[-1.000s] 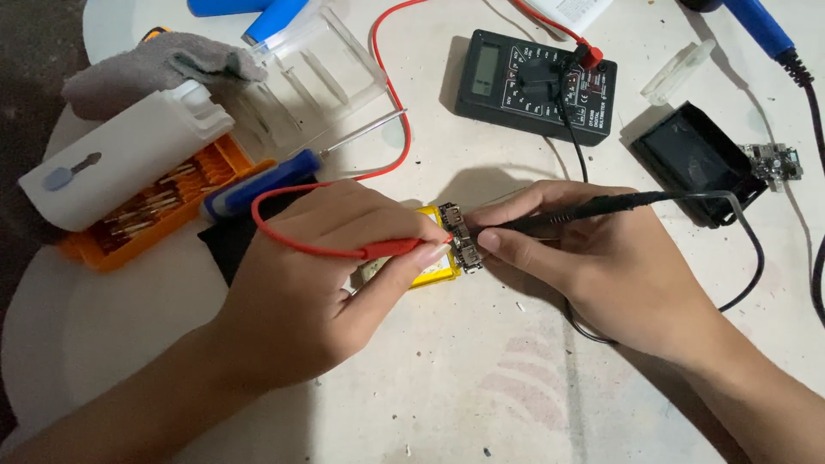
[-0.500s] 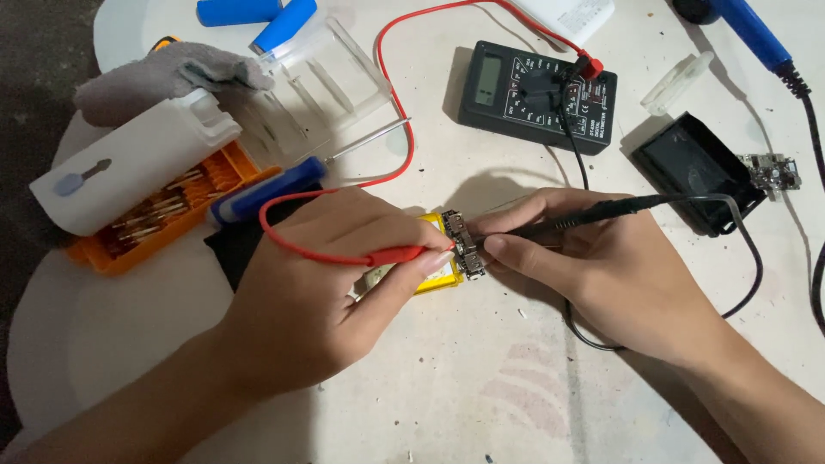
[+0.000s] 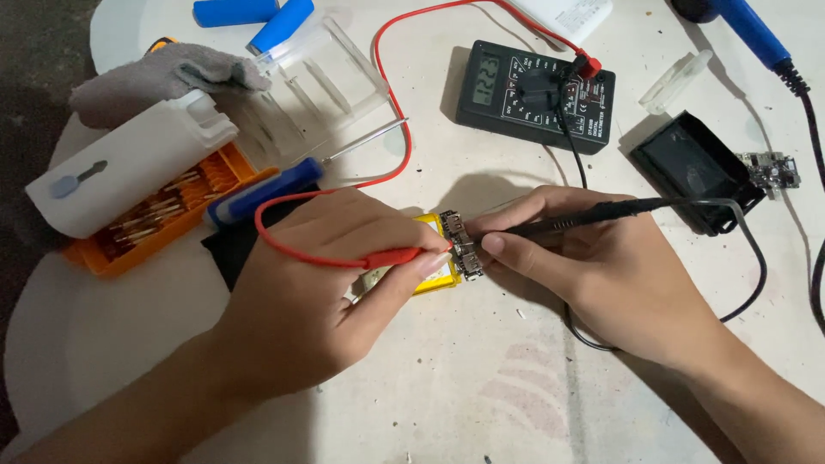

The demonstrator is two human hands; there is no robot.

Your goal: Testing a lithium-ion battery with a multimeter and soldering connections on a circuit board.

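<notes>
On the white bench, left hand pinching the red probe and right hand gripping the black probe stay pressed on the board (meter behind), still testing.

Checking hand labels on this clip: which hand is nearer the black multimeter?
Right. The right hand, holding the black probe, lies just below the multimeter. The left hand, pinching the red probe, sits farther off, down and to its left.
</notes>
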